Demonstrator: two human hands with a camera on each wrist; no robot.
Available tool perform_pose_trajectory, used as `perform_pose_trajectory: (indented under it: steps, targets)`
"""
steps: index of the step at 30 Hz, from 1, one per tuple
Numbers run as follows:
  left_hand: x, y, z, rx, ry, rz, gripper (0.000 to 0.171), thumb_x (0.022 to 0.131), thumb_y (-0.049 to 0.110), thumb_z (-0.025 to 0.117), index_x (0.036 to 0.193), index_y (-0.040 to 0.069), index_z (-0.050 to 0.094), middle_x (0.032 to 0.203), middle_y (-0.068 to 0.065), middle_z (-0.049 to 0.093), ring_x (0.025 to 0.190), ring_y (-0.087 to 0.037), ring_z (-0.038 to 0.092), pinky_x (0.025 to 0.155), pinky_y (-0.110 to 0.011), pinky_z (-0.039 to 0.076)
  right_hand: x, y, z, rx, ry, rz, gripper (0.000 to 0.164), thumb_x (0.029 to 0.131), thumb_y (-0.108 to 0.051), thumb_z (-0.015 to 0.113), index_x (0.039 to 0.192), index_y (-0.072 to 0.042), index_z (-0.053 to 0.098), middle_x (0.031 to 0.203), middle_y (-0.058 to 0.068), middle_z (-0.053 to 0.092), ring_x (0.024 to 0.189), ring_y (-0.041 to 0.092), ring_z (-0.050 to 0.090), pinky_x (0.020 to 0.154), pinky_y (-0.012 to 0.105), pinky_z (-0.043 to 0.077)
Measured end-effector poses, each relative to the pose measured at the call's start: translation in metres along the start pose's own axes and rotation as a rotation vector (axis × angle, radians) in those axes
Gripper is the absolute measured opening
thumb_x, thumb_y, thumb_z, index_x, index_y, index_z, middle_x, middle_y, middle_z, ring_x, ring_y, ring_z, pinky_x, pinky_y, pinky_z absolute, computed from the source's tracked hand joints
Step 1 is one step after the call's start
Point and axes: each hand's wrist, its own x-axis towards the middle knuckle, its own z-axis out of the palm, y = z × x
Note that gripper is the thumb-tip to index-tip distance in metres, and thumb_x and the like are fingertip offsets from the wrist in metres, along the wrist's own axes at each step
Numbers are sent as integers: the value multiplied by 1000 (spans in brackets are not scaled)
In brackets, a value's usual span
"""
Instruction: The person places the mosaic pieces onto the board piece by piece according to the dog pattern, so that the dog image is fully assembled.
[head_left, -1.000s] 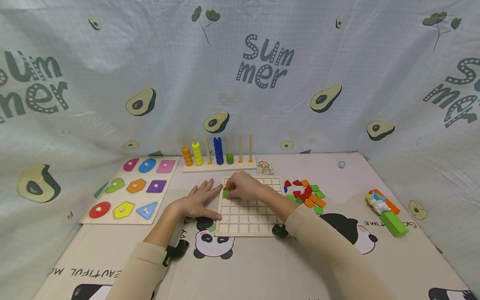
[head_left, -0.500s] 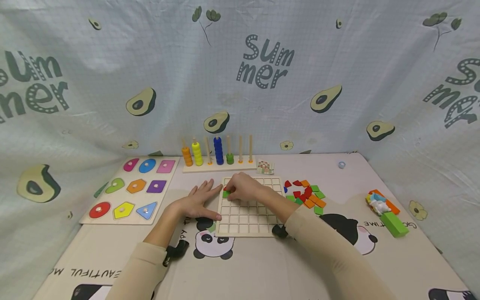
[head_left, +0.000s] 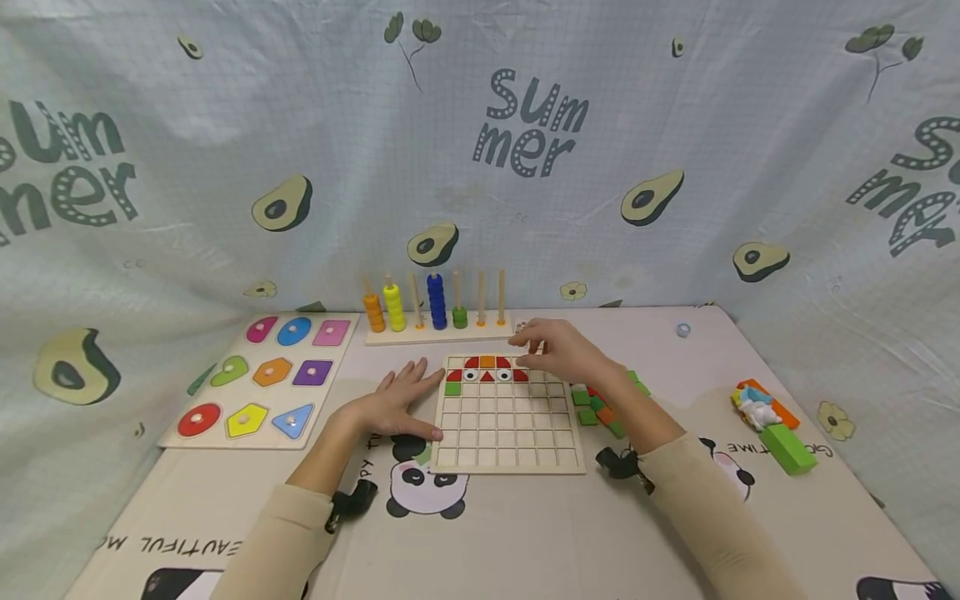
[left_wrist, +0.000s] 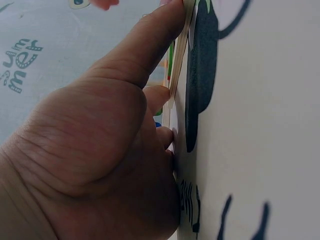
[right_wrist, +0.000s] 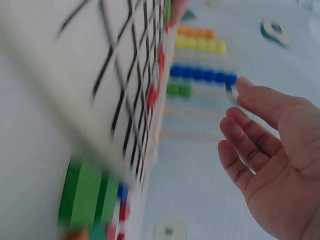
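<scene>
A wooden grid board (head_left: pixel 510 433) lies flat in the middle of the table in the head view. Its upper rows hold red pieces, an orange square tile (head_left: pixel 487 362), two eye tiles (head_left: pixel 504 376) and, at the left, a green square tile (head_left: pixel 453 388). My left hand (head_left: pixel 397 404) rests spread on the table, thumb and forefinger touching the board's left edge; the left wrist view shows the hand (left_wrist: pixel 100 140) from its palm side. Over the board's upper right part hovers my right hand (head_left: pixel 562 348). In the right wrist view its fingers (right_wrist: pixel 240 130) are loosely bent, holding nothing.
Loose coloured tiles (head_left: pixel 587 417) lie right of the board, partly behind the right forearm. Behind stands a bead stacker (head_left: pixel 438 335), with a small card mostly hidden beside it. A shape puzzle (head_left: pixel 273 392) lies left; a green block (head_left: pixel 787 450) and small toy (head_left: pixel 757 408) lie far right.
My right hand has left the green tile at the board's left and moved right and up, uncovering the red, orange and eye pieces. The left hand has stayed put.
</scene>
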Motion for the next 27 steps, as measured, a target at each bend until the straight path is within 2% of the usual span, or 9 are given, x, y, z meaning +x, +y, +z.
perform_pose_trajectory:
  steps: [3,6,12,16,20,27]
  targets:
    - [0,0,0,6,0,4,106,72,68,69,155,26,18,161,-11,-1,147,-32,-8,116,-55,-5,-20,16,-15,16,47,68,32,88,-22,71,119,-17,68,106,-3,65,82,14,58,68,29,53]
    - [1,0,1,12,0,7,106,72,68,68,155,26,18,161,-11,-1,147,-32,-8,116,-55,-5,-36,31,-26,13,68,148,31,88,-22,71,119,-17,68,107,2,66,84,17,57,67,31,54]
    - [1,0,1,18,-2,4,105,72,68,68,155,27,18,161,-10,-1,147,-31,-8,116,-55,-5,-54,59,-31,0,60,271,28,90,-14,68,118,-10,68,111,10,66,86,22,56,61,30,54]
    - [1,1,1,15,-1,8,105,72,68,68,155,26,18,161,-11,0,147,-32,-8,116,-56,-5,-57,75,-25,65,-5,267,29,91,-7,64,120,-8,67,116,10,64,86,24,54,61,30,54]
    - [1,1,1,18,3,7,105,72,68,68,155,26,18,161,-11,0,147,-32,-8,116,-55,-5,-58,86,-17,143,-62,247,28,91,-2,62,118,-8,67,119,9,64,88,26,52,68,32,52]
    - [1,1,1,19,0,4,105,72,68,68,155,26,17,161,-11,0,147,-32,-8,116,-55,-5,-57,91,-12,49,-46,260,24,91,-5,64,111,-13,72,114,3,66,97,23,55,86,39,53]
